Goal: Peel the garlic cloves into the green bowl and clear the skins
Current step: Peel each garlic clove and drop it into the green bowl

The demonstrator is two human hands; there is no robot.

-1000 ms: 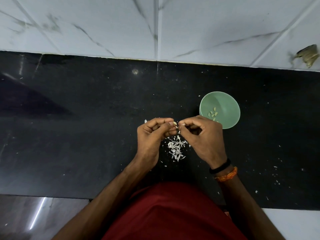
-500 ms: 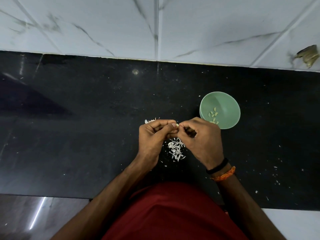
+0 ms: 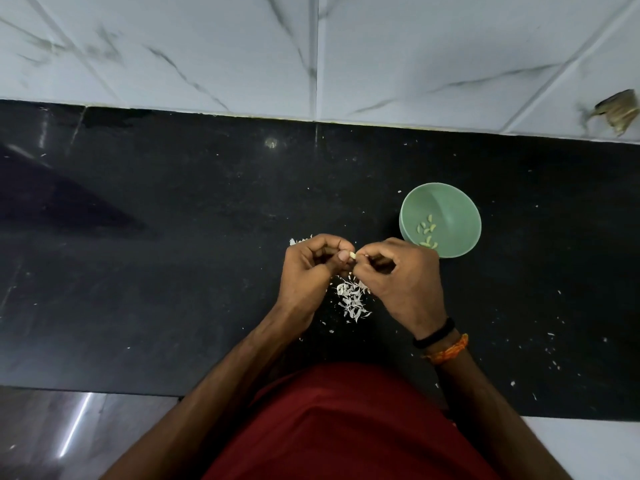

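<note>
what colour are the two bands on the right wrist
One black band, one orange band; seen in the head view.

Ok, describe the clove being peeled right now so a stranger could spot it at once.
Start at the black countertop and find the green bowl on its right half. Just left of the bowl the left hand and right hand meet above a heap of white skins. The garlic clove is the pale sliver pinched between their fingertips, the only one outside the bowl.
</note>
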